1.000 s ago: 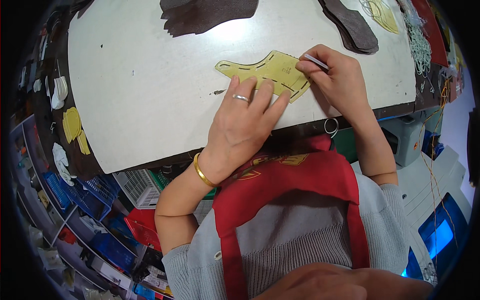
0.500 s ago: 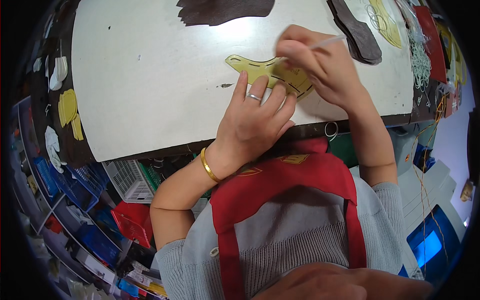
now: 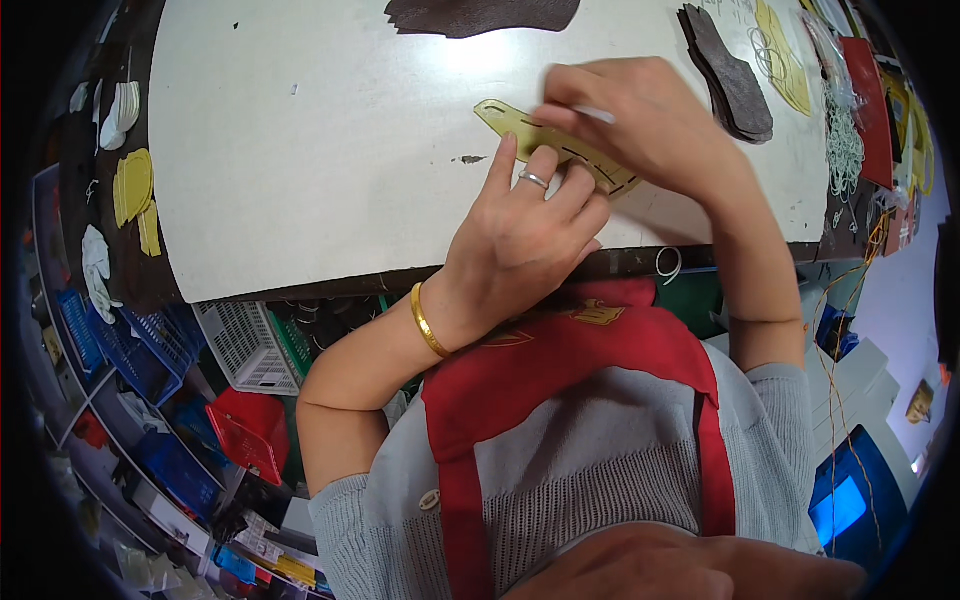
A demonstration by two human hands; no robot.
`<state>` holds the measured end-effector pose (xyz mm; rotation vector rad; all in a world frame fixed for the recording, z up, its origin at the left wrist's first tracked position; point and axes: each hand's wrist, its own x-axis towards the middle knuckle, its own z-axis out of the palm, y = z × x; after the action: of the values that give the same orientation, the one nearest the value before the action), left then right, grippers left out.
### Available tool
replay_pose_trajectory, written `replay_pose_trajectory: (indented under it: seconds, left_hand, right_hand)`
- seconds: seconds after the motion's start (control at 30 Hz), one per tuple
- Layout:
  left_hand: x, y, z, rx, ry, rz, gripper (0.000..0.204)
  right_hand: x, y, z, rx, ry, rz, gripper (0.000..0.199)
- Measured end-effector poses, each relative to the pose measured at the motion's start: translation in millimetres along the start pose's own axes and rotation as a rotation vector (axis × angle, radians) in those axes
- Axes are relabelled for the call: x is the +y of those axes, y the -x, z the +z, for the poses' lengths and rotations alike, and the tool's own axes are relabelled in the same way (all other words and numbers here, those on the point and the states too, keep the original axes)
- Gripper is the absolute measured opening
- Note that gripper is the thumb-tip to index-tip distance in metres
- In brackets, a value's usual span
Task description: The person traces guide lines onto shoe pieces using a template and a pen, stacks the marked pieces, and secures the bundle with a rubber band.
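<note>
Nearest my head camera, I record a red apron [image 3: 570, 360] over a grey knit top [image 3: 590, 500]. Beyond it, the left hand [image 3: 525, 225], wearing a silver ring [image 3: 533, 180], lies across the near edge of a yellow template [image 3: 528, 135]. Its fingers are spread and bent, with the index fingertip resting on the template; I cannot tell how firmly they press. The template lies on the white worktable top [image 3: 320, 190], in front of the wearer, and bears black dashed slots.

The right hand [image 3: 640, 115] is over the template's far side, hiding part of it. Its thumb and fingers are closed in a pinch on a slim pale pen-like tool [image 3: 597, 114]; the tool's tip is hidden from me.

Farther off to the right, I note a stack of dark brown leather pieces [image 3: 728, 80] and, beside it, a second yellow template [image 3: 785, 65]. At the far edge lies another brown stack [image 3: 485, 16], cut off by the frame.
</note>
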<state>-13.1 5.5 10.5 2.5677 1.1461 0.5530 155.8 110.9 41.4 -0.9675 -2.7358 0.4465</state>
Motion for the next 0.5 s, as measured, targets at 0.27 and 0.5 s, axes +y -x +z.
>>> replay_pose_trajectory:
  seconds: [0.27, 0.5]
  left_hand:
    - [0.6, 1.1, 4.4, 0.047, 0.01, -0.004, 0.05]
    - [2.4, 0.7, 4.5, 0.016, -0.014, -0.02, 0.052]
  right_hand:
    - [11.1, 40.3, -11.2, 0.141, -0.123, 0.2, 0.026]
    - [-12.3, 55.3, 11.8, 0.143, -0.307, 0.28, 0.026]
